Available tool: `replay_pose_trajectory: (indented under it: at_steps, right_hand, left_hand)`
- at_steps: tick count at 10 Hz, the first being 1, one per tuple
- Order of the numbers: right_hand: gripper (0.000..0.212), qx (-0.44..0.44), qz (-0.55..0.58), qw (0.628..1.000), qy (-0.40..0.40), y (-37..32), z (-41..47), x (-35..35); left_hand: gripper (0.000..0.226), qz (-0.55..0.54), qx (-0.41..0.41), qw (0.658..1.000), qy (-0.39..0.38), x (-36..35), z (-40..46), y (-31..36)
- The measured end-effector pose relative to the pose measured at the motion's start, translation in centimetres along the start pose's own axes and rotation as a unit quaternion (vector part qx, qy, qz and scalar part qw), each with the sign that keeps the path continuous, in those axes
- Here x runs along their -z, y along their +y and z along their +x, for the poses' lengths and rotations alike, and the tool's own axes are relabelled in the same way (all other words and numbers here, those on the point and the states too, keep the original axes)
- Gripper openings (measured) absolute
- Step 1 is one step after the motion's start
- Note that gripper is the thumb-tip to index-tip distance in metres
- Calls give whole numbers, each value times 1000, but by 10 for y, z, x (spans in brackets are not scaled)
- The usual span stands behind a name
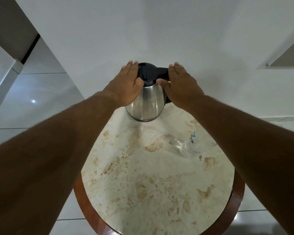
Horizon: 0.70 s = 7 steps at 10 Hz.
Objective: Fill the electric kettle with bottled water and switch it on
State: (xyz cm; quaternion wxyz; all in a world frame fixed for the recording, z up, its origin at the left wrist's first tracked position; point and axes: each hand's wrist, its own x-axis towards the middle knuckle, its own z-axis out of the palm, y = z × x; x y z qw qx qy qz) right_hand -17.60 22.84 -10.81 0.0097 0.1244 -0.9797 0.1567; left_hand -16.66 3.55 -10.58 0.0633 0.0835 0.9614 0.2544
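Note:
A stainless-steel electric kettle with a black lid and handle stands at the far edge of the round marble table. A small red light glows at its base. My left hand lies flat against the left side of the lid, fingers together. My right hand rests on the black handle at the right, thumb touching the lid's rim. A clear plastic water bottle lies on its side on the table at the right, partly hidden behind my right forearm; it looks empty.
The table has a reddish wooden rim and stands against a white wall. Glossy pale floor tiles lie to the left and right. A dark doorway edge shows at the upper left.

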Motion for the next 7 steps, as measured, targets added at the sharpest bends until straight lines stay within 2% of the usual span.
replay_pose_trajectory:
  at_steps: [5,7]
  right_hand:
    - [75,-2,7,1000,-18,3,0,-5]
    - [66,9,19,997,-74,-1,-6,27]
  left_hand:
    - [57,12,-6,1000,8,-4,2,-4]
    - [63,42,25,998,-35,23,-4,-5]
